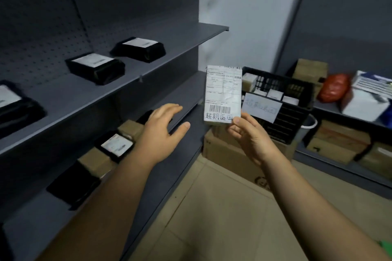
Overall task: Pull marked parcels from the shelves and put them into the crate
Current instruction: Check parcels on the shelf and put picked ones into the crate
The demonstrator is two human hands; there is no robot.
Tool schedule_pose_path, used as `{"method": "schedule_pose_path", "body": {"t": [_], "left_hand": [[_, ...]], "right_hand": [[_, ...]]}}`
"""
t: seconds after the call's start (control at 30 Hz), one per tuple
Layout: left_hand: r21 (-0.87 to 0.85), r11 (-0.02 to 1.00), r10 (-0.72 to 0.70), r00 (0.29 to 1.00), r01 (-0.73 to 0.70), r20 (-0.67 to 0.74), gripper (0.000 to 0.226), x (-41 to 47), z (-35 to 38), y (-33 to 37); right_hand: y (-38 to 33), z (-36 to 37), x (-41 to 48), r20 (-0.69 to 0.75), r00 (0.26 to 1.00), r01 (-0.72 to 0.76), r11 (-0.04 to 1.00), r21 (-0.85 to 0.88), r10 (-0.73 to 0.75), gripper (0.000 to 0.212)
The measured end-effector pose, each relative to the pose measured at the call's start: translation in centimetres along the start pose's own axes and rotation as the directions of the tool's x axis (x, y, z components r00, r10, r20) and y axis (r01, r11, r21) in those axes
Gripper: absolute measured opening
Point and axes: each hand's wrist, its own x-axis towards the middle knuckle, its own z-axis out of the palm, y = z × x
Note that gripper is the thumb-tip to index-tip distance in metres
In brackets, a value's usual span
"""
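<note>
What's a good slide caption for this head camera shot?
Right hand holds a marked parcel up before the black crate while the open left hand hovers beside the grey shelves.

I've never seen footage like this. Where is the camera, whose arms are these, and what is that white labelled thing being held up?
There is no machine here. These are a person's two bare arms, filmed by one wide-angle camera worn on the head, which looks forward and down.

The right hand pinches the lower corner of a small parcel. Its white shipping label, with a barcode and handwritten characters, faces the camera. The left hand is open and holds nothing, near the lower shelf.

On the grey shelves at left lie black parcels with white labels, and some brown boxes lower down. Behind the held parcel stands a black slotted crate bearing a handwritten sign. A few small packages are already inside it.
</note>
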Motion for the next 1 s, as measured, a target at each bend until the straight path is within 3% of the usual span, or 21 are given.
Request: {"method": "schedule_pose_path", "body": {"t": [0.23, 0.37, 0.47, 0.53, 0.67, 1.0], "left_hand": [[-0.201, 0.968, 0.171, 0.979, -0.147, 0.108, 0.057, 12.0, 8.1, 0.0], [-0.305, 0.933, 0.255, 0.948, -0.189, 0.192, 0.048, 17.4, 12.8, 1.5], [-0.331, 0.922, 0.283, 0.931, -0.199, 0.231, 0.045, 20.0, 16.3, 2.2], [-0.334, 0.921, 0.295, 0.919, -0.2, 0.263, 0.046, 21.8, 18.6, 2.5], [-0.327, 0.926, 0.292, 0.908, -0.19, 0.299, 0.047, 25.8, 23.2, 3.2], [-0.251, 0.956, 0.234, 0.913, -0.154, 0.333, 0.046, 36.5, 32.8, 5.2]], "right_hand": [[-3.4, -6.5, 4.7, -0.221, 0.973, 0.051, 0.998, -0.042, -0.059, 0.045], [-4.7, -10.8, 5.8, -0.351, 0.933, 0.061, 0.995, -0.077, -0.084, 0.039], [-5.1, -13.9, 6.2, -0.441, 0.893, 0.05, 0.993, -0.107, -0.093, 0.064], [-5.2, -16.1, 6.8, -0.469, 0.878, 0.052, 0.993, -0.104, -0.095, 0.075], [-4.7, -20.9, 9.5, -0.513, 0.854, 0.051, 0.995, -0.081, -0.085, 0.06], [-6.4, -31.8, 20.6, -0.481, 0.876, 0.013, 0.999, -0.03, -0.026, 0.061]]}}
